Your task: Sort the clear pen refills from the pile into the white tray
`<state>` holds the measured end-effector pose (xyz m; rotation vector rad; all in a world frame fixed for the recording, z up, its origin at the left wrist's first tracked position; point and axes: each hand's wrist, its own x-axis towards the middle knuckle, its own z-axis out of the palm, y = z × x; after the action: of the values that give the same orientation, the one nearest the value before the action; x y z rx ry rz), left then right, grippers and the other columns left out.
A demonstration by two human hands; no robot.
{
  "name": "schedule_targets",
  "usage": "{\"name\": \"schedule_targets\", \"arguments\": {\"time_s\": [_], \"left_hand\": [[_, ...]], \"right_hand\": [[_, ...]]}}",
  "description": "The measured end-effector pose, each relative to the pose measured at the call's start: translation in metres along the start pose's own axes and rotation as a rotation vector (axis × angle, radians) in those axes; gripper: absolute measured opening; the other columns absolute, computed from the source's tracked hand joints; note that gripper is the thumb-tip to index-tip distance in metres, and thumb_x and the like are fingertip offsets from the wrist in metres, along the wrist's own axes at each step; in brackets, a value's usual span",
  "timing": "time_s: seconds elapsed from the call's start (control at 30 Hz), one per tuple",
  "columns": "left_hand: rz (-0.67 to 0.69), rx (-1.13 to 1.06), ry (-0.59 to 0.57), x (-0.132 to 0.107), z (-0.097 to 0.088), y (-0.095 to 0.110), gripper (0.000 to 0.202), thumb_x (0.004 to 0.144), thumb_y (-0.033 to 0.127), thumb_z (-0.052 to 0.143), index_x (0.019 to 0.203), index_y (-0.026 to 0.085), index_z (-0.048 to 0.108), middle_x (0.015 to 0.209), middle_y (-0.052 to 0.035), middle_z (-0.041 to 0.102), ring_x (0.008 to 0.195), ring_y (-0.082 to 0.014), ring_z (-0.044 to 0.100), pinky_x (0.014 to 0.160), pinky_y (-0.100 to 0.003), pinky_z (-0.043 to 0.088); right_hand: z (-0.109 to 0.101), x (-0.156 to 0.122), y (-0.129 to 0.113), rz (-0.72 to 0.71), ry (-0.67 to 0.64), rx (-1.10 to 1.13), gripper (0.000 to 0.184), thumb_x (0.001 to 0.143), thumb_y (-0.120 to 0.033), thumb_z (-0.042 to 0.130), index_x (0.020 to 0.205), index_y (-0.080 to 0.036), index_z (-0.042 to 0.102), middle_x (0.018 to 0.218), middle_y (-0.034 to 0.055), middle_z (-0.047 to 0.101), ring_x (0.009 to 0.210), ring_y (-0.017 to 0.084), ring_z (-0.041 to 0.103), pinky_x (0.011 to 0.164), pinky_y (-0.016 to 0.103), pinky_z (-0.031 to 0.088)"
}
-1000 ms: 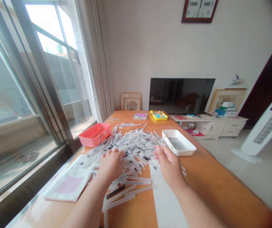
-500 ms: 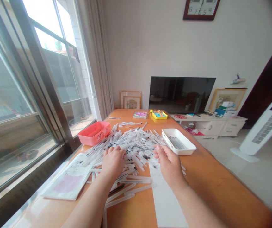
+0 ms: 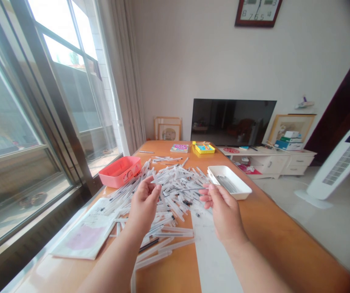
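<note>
A big heap of clear plastic pen barrels covers the middle of the orange table. My left hand is raised above the heap, thumb and fingers pinched on one clear pen barrel. My right hand hovers to the right, its fingers pinched on a thin dark pen refill that points left toward the barrel. A white tray with several thin refills lies just beyond my right hand.
A pink tray sits at the heap's left, by the window. Papers lie at the near left, a white sheet under my right arm. A booklet and a yellow box are at the table's far end.
My left hand has lifted off the heap with a clear barrel pinched in it. My right hand has risen slightly and now holds a thin refill out toward the left hand.
</note>
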<state>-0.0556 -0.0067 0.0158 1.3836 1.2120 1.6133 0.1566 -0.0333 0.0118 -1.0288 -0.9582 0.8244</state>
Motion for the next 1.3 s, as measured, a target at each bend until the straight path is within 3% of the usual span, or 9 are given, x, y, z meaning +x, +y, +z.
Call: {"name": "schedule_targets", "arguments": {"time_s": [0.13,0.27,0.5,0.83,1.13,1.3], "left_hand": [[-0.273,-0.447,0.035,-0.006,0.01,0.004,0.072,0.074,0.026,0.079,0.137,0.025,0.044,0.084,0.0023,0.058,0.074,-0.0118,0.061,0.07,-0.025,0.051],[-0.386,-0.554,0.062,-0.009,0.013,0.003,0.069,0.073,0.014,0.078,0.132,0.027,0.046,0.083,0.0022,0.061,0.071,-0.0098,0.064,0.076,-0.027,0.055],[-0.441,-0.638,0.136,-0.008,0.014,-0.004,0.052,0.077,0.003,0.072,0.118,0.025,0.047,0.085,0.0,0.063,0.069,-0.0091,0.066,0.074,-0.026,0.059],[-0.47,-0.664,0.149,-0.008,0.015,-0.003,0.044,0.078,0.002,0.072,0.107,0.023,0.047,0.084,-0.001,0.066,0.07,-0.011,0.069,0.07,-0.024,0.06],[-0.563,-0.632,-0.062,-0.008,0.012,-0.007,0.021,0.076,0.009,0.078,0.078,0.015,0.058,0.077,-0.0043,0.068,0.074,-0.0126,0.071,0.068,-0.019,0.06],[-0.618,-0.473,-0.338,-0.018,0.012,0.003,0.02,0.075,0.02,0.082,0.078,0.015,0.063,0.08,-0.0053,0.069,0.068,-0.0107,0.067,0.062,-0.018,0.055]], "right_hand": [[0.0,0.001,-0.001,0.047,0.008,0.094,0.04,0.088,-0.056,0.062,0.098,-0.017,0.071,0.089,0.0088,0.074,0.07,0.019,0.067,0.055,0.027,0.049],[-0.001,0.003,-0.001,0.035,0.03,0.079,0.039,0.089,-0.055,0.06,0.094,-0.018,0.07,0.086,0.0082,0.074,0.069,0.021,0.068,0.055,0.028,0.049],[-0.003,0.002,-0.002,-0.022,0.084,0.006,0.038,0.091,-0.055,0.057,0.089,-0.019,0.068,0.084,0.0065,0.074,0.068,0.02,0.067,0.056,0.029,0.049],[0.001,-0.002,-0.002,-0.042,0.057,-0.037,0.042,0.091,-0.059,0.056,0.093,-0.019,0.069,0.088,0.0075,0.073,0.072,0.021,0.068,0.058,0.03,0.051],[-0.011,0.013,-0.004,-0.061,0.146,0.128,0.044,0.088,-0.058,0.062,0.098,-0.016,0.068,0.087,0.0089,0.072,0.074,0.021,0.071,0.059,0.031,0.056],[-0.019,0.021,-0.005,-0.072,0.176,0.117,0.042,0.086,-0.054,0.066,0.103,-0.016,0.069,0.086,0.0082,0.072,0.072,0.019,0.07,0.061,0.03,0.056]]}}
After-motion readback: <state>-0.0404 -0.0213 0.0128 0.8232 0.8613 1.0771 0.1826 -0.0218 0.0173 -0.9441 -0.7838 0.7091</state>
